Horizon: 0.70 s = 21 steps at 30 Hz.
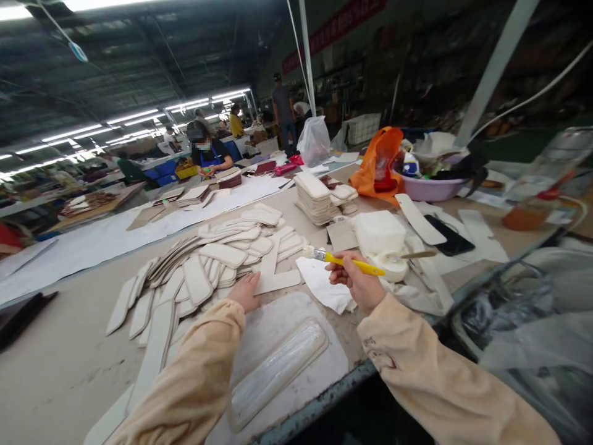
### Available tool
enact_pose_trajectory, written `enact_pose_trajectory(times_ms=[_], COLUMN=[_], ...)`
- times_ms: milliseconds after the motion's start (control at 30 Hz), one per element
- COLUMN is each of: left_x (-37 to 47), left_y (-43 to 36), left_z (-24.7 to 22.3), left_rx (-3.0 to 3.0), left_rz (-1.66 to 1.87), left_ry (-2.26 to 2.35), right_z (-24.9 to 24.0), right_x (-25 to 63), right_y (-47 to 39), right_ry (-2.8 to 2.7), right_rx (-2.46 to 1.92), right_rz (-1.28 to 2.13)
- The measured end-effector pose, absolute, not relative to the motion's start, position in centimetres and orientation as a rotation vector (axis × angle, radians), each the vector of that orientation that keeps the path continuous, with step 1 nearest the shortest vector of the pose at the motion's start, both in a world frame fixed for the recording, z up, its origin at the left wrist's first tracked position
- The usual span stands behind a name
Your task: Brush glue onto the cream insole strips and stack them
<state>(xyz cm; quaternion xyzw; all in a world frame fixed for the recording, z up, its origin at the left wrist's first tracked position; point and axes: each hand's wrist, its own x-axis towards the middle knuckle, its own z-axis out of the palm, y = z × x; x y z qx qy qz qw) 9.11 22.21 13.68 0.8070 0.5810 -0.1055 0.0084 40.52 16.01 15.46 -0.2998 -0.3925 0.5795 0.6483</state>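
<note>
In my right hand (354, 278) is a yellow-handled paintbrush (345, 261), gripped by the handle, its whitish bristles pointing left. My left hand (245, 292) has its fingers closed at the left end of a pale flat strip (279, 282) with rounded corners. Beyond that hand spreads a heap of similar off-white strips (222, 253). Nearer me, one strip with a wet, shiny coat (280, 371) lies on a translucent sheet (331, 352). A white tub (380, 235) with a stick across it stands beyond my right hand, beside a crumpled white cloth (324, 287).
Stacked strips (315, 198) stand at the back. To the right are an orange bag (380, 164), a purple basin (430, 188) full of items, a dark phone (449, 236) and a bottle of amber liquid (528, 213). The table edge (319, 402) runs close to me. A co-worker (208, 151) sits farther off.
</note>
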Motion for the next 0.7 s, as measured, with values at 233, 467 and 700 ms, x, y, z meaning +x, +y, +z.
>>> enact_pose_trajectory(times_ms=[233, 467, 700], left_x=[9.6, 10.0, 11.2], left_y=[23.3, 21.0, 11.9], left_z=[13.5, 17.9, 23.1], left_rx=[2.546, 2.562, 2.378], left_rz=[-0.45, -0.191, 0.238], left_ry=[1.818, 1.916, 1.507], right_z=[15.6, 14.8, 15.1], right_x=[40.4, 40.1, 38.5], right_y=[16.8, 16.4, 14.6], right_ry=[-0.933, -1.22, -1.31], right_rx=[-0.722, -0.81, -0.708], right_rz=[1.247, 0.907, 1.056])
